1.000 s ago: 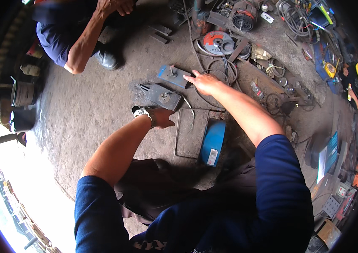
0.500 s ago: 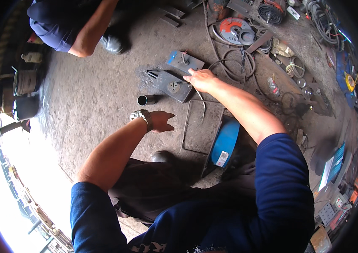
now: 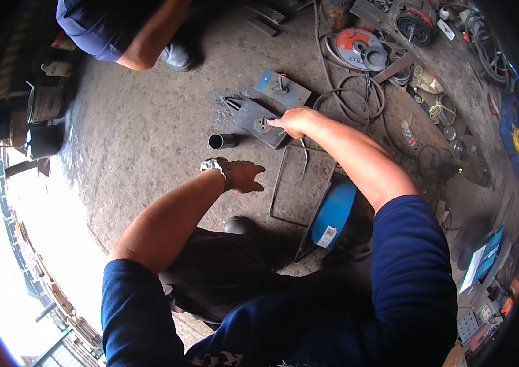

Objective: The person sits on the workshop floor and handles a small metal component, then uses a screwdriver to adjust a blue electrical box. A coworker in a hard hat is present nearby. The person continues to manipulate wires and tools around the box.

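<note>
My right hand (image 3: 299,122) reaches over a dark metal plate (image 3: 248,114), its index finger stretched to a round, holed disc (image 3: 263,125) on it. Whether the fingertip touches the disc I cannot tell. The other fingers look curled, and nothing shows in them. Beyond lies a second metal plate (image 3: 299,93) with a blue corner and a small upright fitting in its middle. Wearing a wristwatch (image 3: 216,165), my left hand (image 3: 246,177) hangs above the floor, thumb and fingers apart, holding nothing. A short dark pipe (image 3: 221,141) lies just ahead of it.
A blue curved piece with a thin metal frame (image 3: 333,208) lies near my legs. Right of the plates are a coiled cable (image 3: 348,101), an orange and grey disc (image 3: 357,48) and scattered tools. Another person's boot (image 3: 177,56) stands at the far left.
My right hand has drawn back from the blue-cornered plate to the disc on the dark plate, index finger extended. My left hand keeps nearly the same pose. The view has shifted slightly.
</note>
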